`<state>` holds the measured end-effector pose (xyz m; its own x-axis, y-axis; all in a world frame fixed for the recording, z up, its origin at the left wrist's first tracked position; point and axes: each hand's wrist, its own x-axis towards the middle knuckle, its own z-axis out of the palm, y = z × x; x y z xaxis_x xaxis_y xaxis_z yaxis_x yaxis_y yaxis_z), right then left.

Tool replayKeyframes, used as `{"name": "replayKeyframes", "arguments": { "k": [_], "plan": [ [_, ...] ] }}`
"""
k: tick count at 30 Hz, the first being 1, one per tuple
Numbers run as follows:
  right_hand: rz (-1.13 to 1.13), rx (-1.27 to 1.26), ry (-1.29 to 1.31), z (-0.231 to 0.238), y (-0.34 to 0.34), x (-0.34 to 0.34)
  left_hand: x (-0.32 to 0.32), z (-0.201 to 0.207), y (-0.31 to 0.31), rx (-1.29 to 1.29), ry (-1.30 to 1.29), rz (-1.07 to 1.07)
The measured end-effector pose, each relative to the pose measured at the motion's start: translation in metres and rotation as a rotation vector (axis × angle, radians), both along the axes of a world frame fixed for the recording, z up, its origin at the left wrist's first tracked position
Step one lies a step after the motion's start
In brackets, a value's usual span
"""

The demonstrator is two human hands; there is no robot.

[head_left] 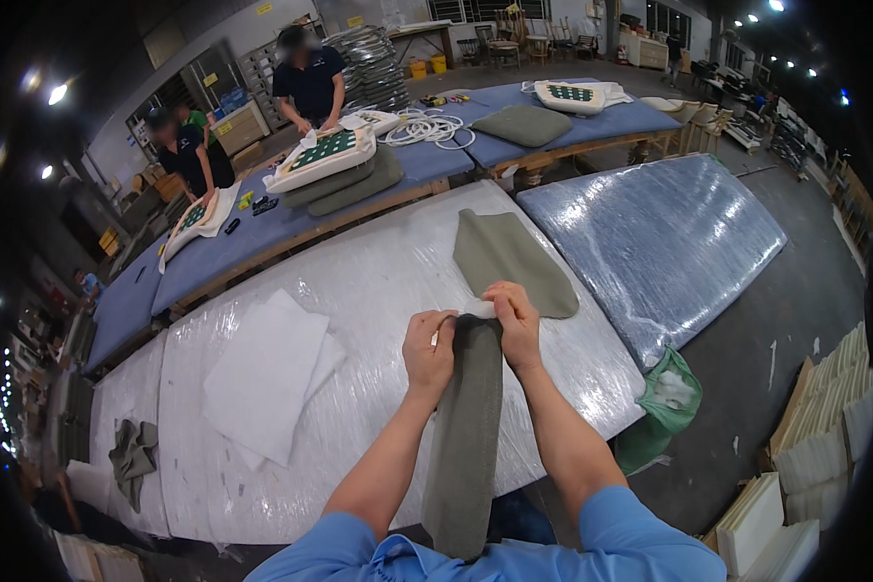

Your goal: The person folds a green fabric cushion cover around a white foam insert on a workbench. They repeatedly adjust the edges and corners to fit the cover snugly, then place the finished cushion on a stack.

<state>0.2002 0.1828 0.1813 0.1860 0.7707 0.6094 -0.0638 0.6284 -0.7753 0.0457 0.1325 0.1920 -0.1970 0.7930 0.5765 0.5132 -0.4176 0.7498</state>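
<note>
A long grey-green fabric cover (464,436) hangs from my two hands down toward my body, its far end bunched. My left hand (429,354) is closed on the left edge of that end. My right hand (514,325) grips the right edge, with a bit of white padding (479,308) showing between the hands. Just beyond my hands a flat grey-green fabric piece (514,262) lies on the plastic-wrapped table (378,252). White padding sheets (267,373) are stacked loosely to the left of my left hand.
A crumpled dark green cloth (132,461) lies at the far left. A green bag (662,407) with white stuffing hangs by the right table edge, near a wrapped blue panel (660,242). Across the blue worktables (427,170), co-workers (308,82) handle cushions (325,155). White slabs (824,446) stand lower right.
</note>
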Motion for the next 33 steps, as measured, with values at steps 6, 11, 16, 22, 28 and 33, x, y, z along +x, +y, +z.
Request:
{"name": "replayKeyframes", "arguments": {
  "k": [6,11,16,22,28,33],
  "plan": [
    [0.246,-0.373,0.231,-0.028,-0.013,0.002,0.012,0.013,-0.001,-0.207,-0.287,-0.155],
    [0.310,-0.492,0.336,-0.028,-0.014,-0.013,0.002,0.020,0.012,-0.141,-0.178,-0.243],
    [0.303,-0.590,0.297,-0.027,-0.008,-0.017,0.006,0.028,0.038,-0.240,-0.155,-0.214],
    [0.223,-0.597,0.292,-0.021,-0.016,-0.039,-0.005,0.021,0.082,-0.237,-0.064,-0.260],
    [0.173,-0.575,0.194,-0.016,-0.009,-0.029,0.007,0.010,0.107,-0.007,0.106,-0.201],
    [0.166,-0.648,0.214,-0.021,0.005,-0.025,0.015,0.001,0.118,-0.113,0.081,-0.163]
  ]
}}
